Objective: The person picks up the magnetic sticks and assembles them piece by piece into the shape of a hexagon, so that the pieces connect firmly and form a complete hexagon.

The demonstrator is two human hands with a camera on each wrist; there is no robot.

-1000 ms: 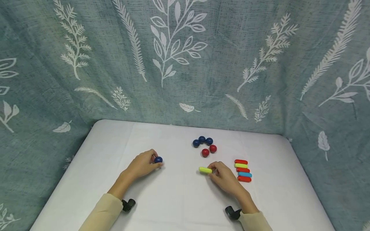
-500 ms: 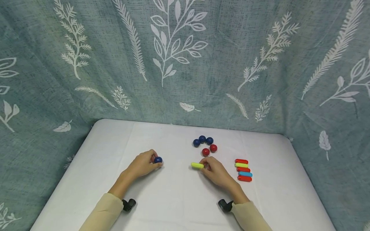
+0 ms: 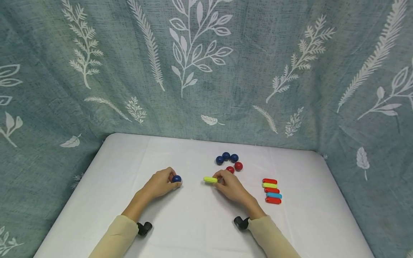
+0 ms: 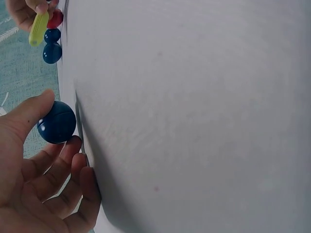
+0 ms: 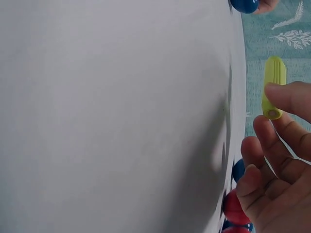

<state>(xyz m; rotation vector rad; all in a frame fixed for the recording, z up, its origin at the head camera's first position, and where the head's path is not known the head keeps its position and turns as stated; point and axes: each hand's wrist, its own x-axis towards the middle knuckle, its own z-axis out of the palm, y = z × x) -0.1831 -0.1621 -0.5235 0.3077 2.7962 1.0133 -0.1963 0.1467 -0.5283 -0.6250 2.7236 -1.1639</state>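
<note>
My left hand (image 3: 160, 183) pinches a glossy dark blue ball (image 4: 57, 122) between thumb and fingers, left of the table's middle. Between thumb and fingertips, my right hand (image 3: 231, 187) grips a short yellow-green grooved stick (image 5: 275, 70), with a small round hollow at its near end. The stick points left, towards the blue ball, and a gap lies between them. Just behind the right hand sits a red ball (image 3: 230, 170), partly covered by the fingers in the head view. A second red ball (image 3: 238, 166) is close beside it.
Several blue balls (image 3: 226, 156) are grouped behind the red ones. To the right lies a column of short sticks, red (image 3: 269, 181), yellow (image 3: 269, 185) and blue (image 3: 274, 195) among them. A patterned green curtain (image 3: 206, 89) hangs around the white table (image 3: 193, 222).
My right hand has carried the yellow-green stick leftwards and slightly away from me, nearer to the left hand. The left hand stays in place with the blue ball.
</note>
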